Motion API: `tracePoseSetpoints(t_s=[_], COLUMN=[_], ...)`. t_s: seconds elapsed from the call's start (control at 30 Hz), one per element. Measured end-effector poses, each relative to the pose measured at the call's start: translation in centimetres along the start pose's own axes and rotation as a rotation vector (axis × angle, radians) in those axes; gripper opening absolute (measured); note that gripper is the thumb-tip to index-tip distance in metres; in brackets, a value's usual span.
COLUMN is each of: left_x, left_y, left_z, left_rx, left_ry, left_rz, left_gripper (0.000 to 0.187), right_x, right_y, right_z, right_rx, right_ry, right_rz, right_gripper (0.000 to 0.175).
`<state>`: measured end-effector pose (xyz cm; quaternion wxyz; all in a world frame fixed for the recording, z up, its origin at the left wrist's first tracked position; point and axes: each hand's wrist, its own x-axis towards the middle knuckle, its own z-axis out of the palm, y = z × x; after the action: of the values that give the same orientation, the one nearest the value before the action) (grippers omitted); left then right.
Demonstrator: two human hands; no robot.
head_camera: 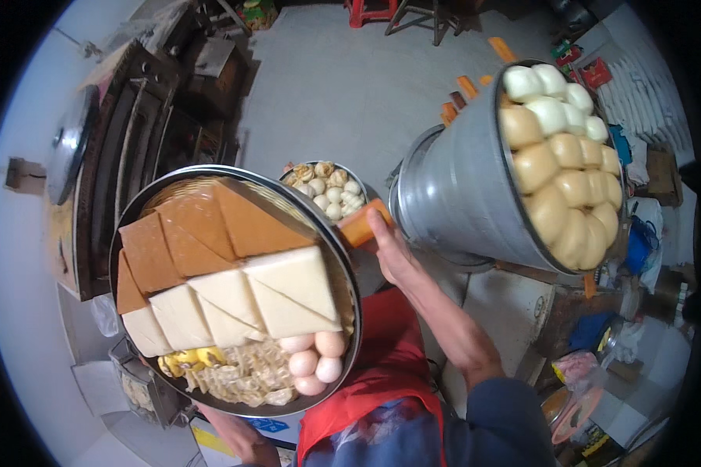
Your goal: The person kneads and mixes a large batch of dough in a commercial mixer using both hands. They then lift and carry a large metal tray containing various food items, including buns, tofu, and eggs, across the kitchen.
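My right hand (390,248) grips the orange handle (359,226) of a round steamer tray (355,327). The tray, tilted towards me, has a woven liner (175,190). Brown dough slabs (195,236) with diagonal cuts lie in its upper part, with cream-coloured slabs (233,303) below them. Along the lower edge are yellow pieces (191,359), a heap of pale brown wrapped-looking food (248,370) and several eggs (315,365). My left forearm (236,429) reaches under the tray's lower rim, which hides the left hand.
At right stands a tall stack of metal steamers (455,187), topped with white buns (546,114) and tan buns (572,175). Beyond my tray is a round container of small buns (327,190). An oven-like metal unit (134,128) lines the left wall. A red stool (371,11) stands farther off.
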<state>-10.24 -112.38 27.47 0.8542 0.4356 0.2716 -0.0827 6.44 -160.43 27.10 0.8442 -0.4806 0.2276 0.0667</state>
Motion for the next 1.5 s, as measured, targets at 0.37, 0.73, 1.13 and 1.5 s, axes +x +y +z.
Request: tracePoseSetpoints(t_s=[0.37,0.73,1.13,1.5], left_x=[8.8,12.4,15.2,15.2], left_y=[8.8,5.8,6.6,8.6], left_z=[-6.9,-11.2,-11.3,-10.4], left_rx=[-0.067,-0.228,-0.273,-0.299], left_ry=[0.054,0.091,-0.048,0.002], left_rz=[0.007,-0.129,-0.095,0.014], left_gripper=[0.039,0.038,0.036,0.035], right_x=[-3.8,-14.3,-13.4,-8.3], right_y=[12.7,10.7,9.8,11.8], right_z=[0.7,-4.7,3.4,2.0], right_rx=[0.263,-0.007,0.099,0.028], right_ry=[0.375,0.561,0.694,0.681], right_rz=[0.248,0.143,0.175,0.138], right_gripper=[0.052,0.063,0.072,0.066])
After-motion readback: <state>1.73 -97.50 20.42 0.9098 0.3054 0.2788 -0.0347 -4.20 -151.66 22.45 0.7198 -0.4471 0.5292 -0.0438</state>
